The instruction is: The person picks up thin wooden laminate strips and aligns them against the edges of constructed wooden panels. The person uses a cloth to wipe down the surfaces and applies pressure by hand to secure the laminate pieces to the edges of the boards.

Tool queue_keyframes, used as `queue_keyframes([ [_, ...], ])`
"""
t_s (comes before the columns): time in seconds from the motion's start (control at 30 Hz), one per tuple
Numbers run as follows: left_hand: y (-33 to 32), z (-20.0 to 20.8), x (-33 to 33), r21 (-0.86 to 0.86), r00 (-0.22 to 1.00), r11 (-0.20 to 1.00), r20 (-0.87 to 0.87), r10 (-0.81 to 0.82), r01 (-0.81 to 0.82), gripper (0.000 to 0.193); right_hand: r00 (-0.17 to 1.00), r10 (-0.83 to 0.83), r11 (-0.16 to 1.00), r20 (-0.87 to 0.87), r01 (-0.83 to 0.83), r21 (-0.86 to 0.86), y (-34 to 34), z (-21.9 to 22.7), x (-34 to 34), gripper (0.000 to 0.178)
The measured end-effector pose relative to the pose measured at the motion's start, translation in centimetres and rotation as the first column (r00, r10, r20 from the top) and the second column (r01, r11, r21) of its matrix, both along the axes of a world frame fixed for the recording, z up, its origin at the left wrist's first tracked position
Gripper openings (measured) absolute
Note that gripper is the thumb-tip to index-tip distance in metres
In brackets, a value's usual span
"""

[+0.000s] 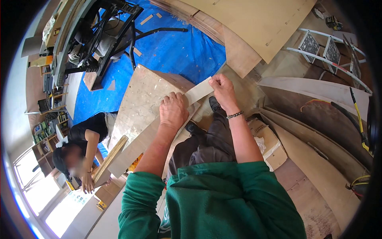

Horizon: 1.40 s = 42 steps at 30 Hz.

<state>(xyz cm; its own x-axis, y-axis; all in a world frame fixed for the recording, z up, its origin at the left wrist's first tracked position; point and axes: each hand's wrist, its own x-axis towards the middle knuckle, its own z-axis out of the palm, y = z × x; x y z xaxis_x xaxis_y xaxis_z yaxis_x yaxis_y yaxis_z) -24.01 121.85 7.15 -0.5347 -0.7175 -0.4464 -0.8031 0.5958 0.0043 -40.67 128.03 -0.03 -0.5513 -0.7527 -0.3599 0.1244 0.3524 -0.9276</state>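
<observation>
Along the surface (141, 93): strip (199, 91), best kept level.
Left hand (174, 110): laid over strip; grip cannot be told; steady pressure advised.
Right hand (223, 91): strip's end pinched.

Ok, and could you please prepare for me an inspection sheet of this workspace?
Surface: worktable, marked with pale spots.
Job's things: long pale strip, slanting along the worktable's near side; whether it rests there is unclear.
Clutter: small offcuts scattered on the blue tarp.
Grips: left hand lies over the strip; right hand pinches its right end.
Cables: thin yellow cord-like line at right, kind unclear.
Surroundings: co-worker bending at left; stepladder at upper right.
</observation>
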Motion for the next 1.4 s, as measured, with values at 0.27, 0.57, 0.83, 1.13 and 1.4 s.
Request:
queue_keyframes([
  [0.27, 0.7, -0.5, 0.8, -0.089, 0.998, 0.996, -0.058, -0.022, 0.017, 0.041, 0.995, -0.004, 0.997, -0.101, -0.004, -0.078, 0.3, 7.1, 0.1, 0.014],
  [0.57, 1.8, 1.1, 2.5, -0.115, 0.985, 0.991, -0.165, 0.044, -0.063, 0.063, 1.000, -0.024, 0.999, 0.000, 0.023, -0.042, -0.2, 4.5, -2.1, 0.012],
  [0.83, 2.8, 0.8, 3.2, -0.188, 0.984, 0.982, -0.174, -0.028, -0.005, 0.062, 0.988, -0.007, 0.996, 0.153, -0.006, 0.083, -1.4, -6.1, 0.0, 0.016],
  [1.13, 2.4, 0.6, 2.7, -0.188, 0.992, 0.982, -0.122, -0.034, 0.010, 0.037, 0.983, 0.044, 0.977, 0.181, -0.080, 0.199, -2.1, -7.4, 0.7, 0.014],
  [1.4, 2.2, 0.2, 2.9, -0.165, 0.988, 0.986, -0.148, -0.048, 0.023, 0.032, 0.960, 0.045, 0.978, 0.275, -0.099, 0.183, -2.0, -8.6, 0.7, 0.010],
])
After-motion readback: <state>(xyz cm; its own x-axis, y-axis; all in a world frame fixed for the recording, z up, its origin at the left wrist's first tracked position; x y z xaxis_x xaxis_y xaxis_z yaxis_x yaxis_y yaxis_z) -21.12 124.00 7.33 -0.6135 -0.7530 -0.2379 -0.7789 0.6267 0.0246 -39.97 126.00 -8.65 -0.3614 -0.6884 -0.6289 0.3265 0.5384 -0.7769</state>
